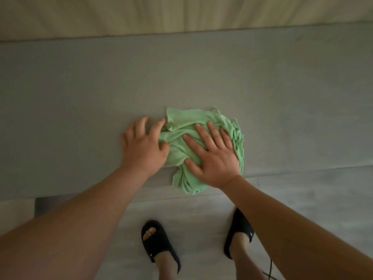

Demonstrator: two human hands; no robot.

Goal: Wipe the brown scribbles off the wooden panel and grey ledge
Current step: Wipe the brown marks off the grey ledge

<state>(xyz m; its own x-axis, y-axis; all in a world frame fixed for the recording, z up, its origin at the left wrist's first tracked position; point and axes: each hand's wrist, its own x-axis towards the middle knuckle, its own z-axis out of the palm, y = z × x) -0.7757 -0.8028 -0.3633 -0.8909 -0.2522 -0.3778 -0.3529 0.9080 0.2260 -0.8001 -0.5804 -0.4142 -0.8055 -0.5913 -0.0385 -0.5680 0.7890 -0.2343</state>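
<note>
Hands are pressing down on the grey ledge point(80, 98), both arms reaching in from below. Right hand point(214, 156) is lying flat with fingers spread on a crumpled green cloth point(181, 152), not gripping it. Left hand point(144, 144) is sitting open beside it, fingertips touching the cloth's left edge. Pale wooden panel point(181, 13) is running along the top. Black slippers point(158, 242) are standing on the floor point(302, 199) below.

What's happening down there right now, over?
Right hand flat on green cloth, pressing it to grey ledge. Left hand open, at cloth's edge. No scribbles in view. Nothing in the way.
</note>
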